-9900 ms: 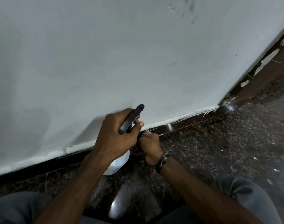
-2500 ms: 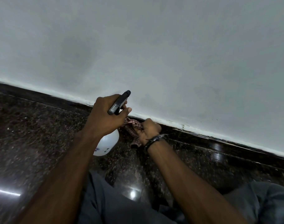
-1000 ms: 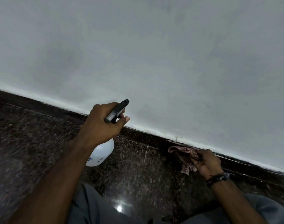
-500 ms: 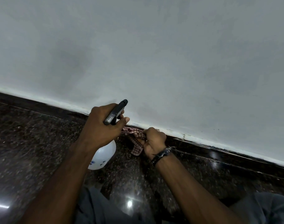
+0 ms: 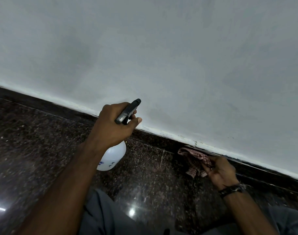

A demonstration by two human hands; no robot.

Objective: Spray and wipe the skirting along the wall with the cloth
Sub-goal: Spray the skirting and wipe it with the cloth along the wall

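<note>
Left hand (image 5: 111,128) grips the spray bottle (image 5: 111,157); right hand (image 5: 219,170) holds the checked cloth (image 5: 194,158) against the dark skirting (image 5: 161,141).

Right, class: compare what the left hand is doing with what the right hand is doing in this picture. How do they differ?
The left hand grips a white spray bottle by its dark trigger head, raised off the floor; the right hand holds a checked cloth low against the dark skirting. The right wrist wears a dark wristband; the left wrist is bare. Both reach toward the foot of the wall.
</note>
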